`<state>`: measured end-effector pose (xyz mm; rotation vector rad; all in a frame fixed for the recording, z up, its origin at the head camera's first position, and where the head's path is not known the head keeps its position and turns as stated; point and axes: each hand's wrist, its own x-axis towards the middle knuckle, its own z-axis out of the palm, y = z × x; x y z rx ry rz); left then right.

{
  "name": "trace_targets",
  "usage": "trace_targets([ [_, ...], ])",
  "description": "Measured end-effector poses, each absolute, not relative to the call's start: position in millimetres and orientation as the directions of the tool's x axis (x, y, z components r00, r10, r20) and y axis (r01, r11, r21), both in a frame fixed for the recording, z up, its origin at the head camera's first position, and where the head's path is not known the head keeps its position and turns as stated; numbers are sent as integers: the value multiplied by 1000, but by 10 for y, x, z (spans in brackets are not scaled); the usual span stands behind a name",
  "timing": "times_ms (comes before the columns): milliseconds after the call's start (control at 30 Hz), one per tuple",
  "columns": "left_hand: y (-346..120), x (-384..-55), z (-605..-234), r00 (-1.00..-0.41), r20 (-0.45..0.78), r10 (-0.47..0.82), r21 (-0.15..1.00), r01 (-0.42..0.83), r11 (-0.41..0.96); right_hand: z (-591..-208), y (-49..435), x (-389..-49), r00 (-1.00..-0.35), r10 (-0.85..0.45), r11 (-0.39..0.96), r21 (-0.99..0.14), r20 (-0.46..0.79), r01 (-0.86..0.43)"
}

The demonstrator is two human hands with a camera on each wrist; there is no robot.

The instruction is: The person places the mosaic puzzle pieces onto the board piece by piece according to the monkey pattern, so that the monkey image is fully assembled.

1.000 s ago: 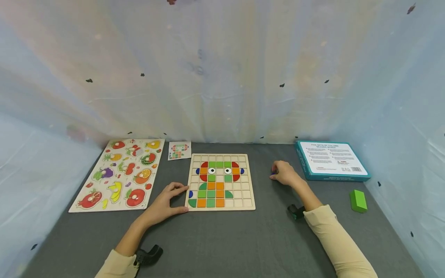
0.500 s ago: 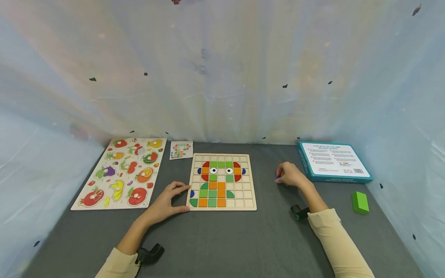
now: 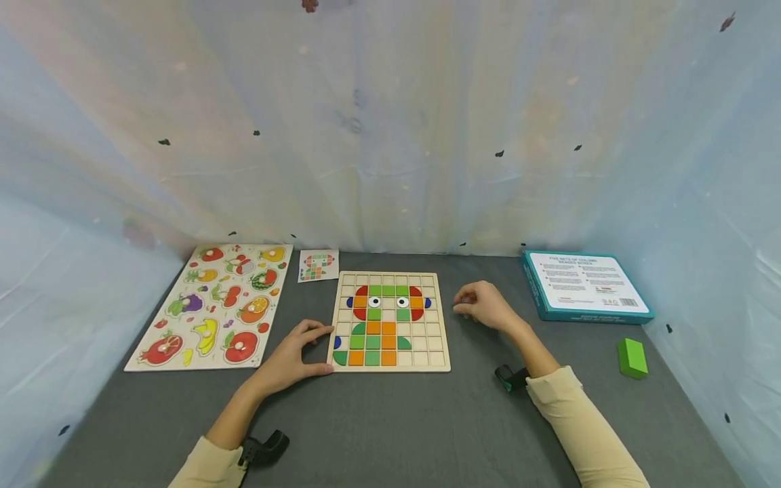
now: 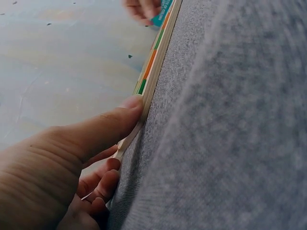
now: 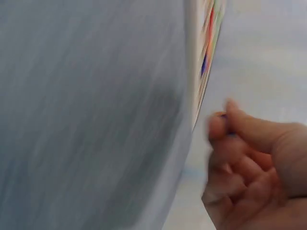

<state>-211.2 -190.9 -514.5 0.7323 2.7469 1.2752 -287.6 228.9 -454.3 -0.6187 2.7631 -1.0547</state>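
Note:
A square wooden grid board [image 3: 421,346] bears red, orange, green and blue tiles and two eye tiles, set out as a figure. My left hand [image 3: 295,356] rests at the board's left edge, the thumb by the near corner and the index fingertip farther up. Its other fingers bend beside the edge in the left wrist view. Right of the board, my right hand [image 3: 488,305] is raised over the table. Thumb and index finger pinch a small blue piece [image 5: 231,132], mostly hidden by the fingertips in the right wrist view.
A pattern card [image 3: 318,265] lies behind the board. On the left is a fruit puzzle board [image 3: 210,305]. A teal-edged box [image 3: 586,285] stands at the back right, with a green block [image 3: 632,358] nearer on the right. Pale curtains [image 3: 390,135] enclose the grey table [image 3: 390,427].
My right hand shifted slightly right, then came left toward the board with the blue piece pinched. The left hand stays at the board's edge.

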Motion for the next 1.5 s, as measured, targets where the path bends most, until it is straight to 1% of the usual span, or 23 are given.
trace_targets([
  [133, -1919, -2105, -5145, -890, 164, 425, 733, 398, 551, -4480, 1856, -2849, -871, -489, 576, -732, 48, -364],
  [233, -1930, -2100, -5148, -890, 162, 427, 737, 397, 548, -4456, 1507, -2819, -820, -572, 498, -787, 18, -364],
  [300, -1933, -2098, -5149, -890, 164, 426, 734, 398, 550, -4446, 1286, -2791, -782, -623, 449, -825, -15, -342],
  [367, -1930, -2097, -5150, -891, 167, 422, 732, 399, 552, -4428, 1086, -2763, -752, -658, 430, -842, -44, -327],
  [400, -1927, -2099, -5151, -891, 171, 421, 733, 400, 550, -4422, 1004, -2755, -746, -664, 434, -837, -47, -334],
  [467, -1918, -2102, -5156, -890, 170, 422, 735, 400, 548, -4404, 878, -2742, -756, -653, 467, -808, -43, -358],
  [600, -1894, -2113, -5165, -889, 157, 431, 741, 394, 543, -4364, 787, -2755, -806, -592, 578, -690, 13, -435],
  [667, -1892, -2117, -5165, -890, 152, 429, 743, 389, 545, -4353, 778, -2779, -807, -590, 601, -657, 21, -456],
  [733, -1899, -2121, -5162, -893, 152, 424, 745, 385, 545, -4377, 767, -2821, -781, -624, 601, -632, 11, -489],
  [900, -1931, -2121, -5155, -889, 163, 427, 748, 394, 535, -4491, 665, -2905, -674, -737, 567, -589, -49, -577],
  [967, -1936, -2114, -5155, -886, 170, 432, 746, 402, 531, -4519, 606, -2921, -654, -754, 568, -554, -56, -608],
  [1100, -1929, -2110, -5151, -883, 177, 434, 740, 410, 533, -4514, 507, -2962, -636, -767, 588, -495, -87, -640],
  [1233, -1914, -2118, -5151, -886, 173, 431, 741, 405, 536, -4464, 465, -2997, -604, -786, 581, -488, -130, -651],
  [1333, -1916, -2123, -5157, -886, 171, 431, 740, 404, 537, -4463, 444, -3007, -591, -797, 566, -494, -125, -660],
  [1400, -1922, -2123, -5161, -885, 172, 432, 741, 405, 535, -4481, 421, -3003, -598, -796, 553, -511, -92, -658],
  [1500, -1933, -2120, -5165, -884, 175, 433, 743, 407, 531, -4524, 366, -2984, -642, -766, 548, -560, -36, -622],
])
